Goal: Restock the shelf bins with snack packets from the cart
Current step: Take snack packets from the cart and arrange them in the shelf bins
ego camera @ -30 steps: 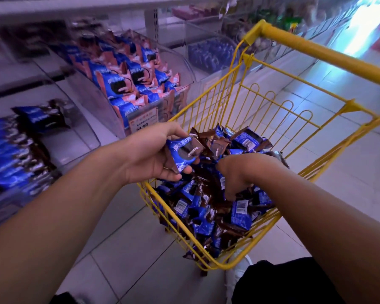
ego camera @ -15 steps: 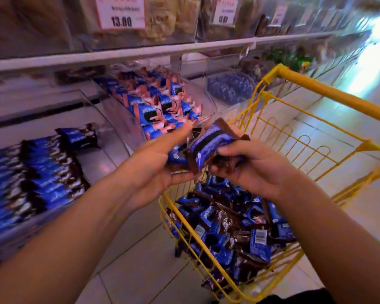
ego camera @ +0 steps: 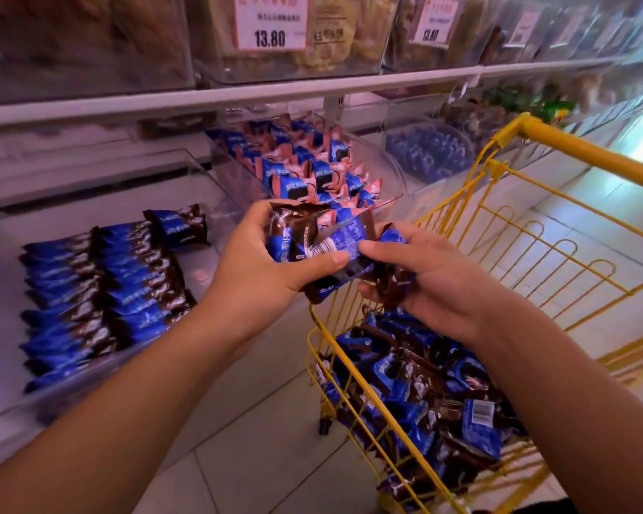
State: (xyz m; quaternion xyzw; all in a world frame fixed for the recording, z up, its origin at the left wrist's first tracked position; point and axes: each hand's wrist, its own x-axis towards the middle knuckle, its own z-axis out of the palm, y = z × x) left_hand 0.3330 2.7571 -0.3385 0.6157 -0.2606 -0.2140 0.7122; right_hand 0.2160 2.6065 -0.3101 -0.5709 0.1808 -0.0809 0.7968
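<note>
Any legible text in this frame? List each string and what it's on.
"13.80": big price tag on the upper shelf bin.
"13.80", blurred, likely: second price tag to its right.
Small print on both tags: too blurred.
Third tag farther right: unreadable.
Snack packets' wrapper print and barcode: unreadable.

Both hands have risen from the cart (ego camera: 461, 202); the left hand (ego camera: 260, 268) now grips several snack packets (ego camera: 312, 235), the right hand (ego camera: 435, 283) another.
</note>
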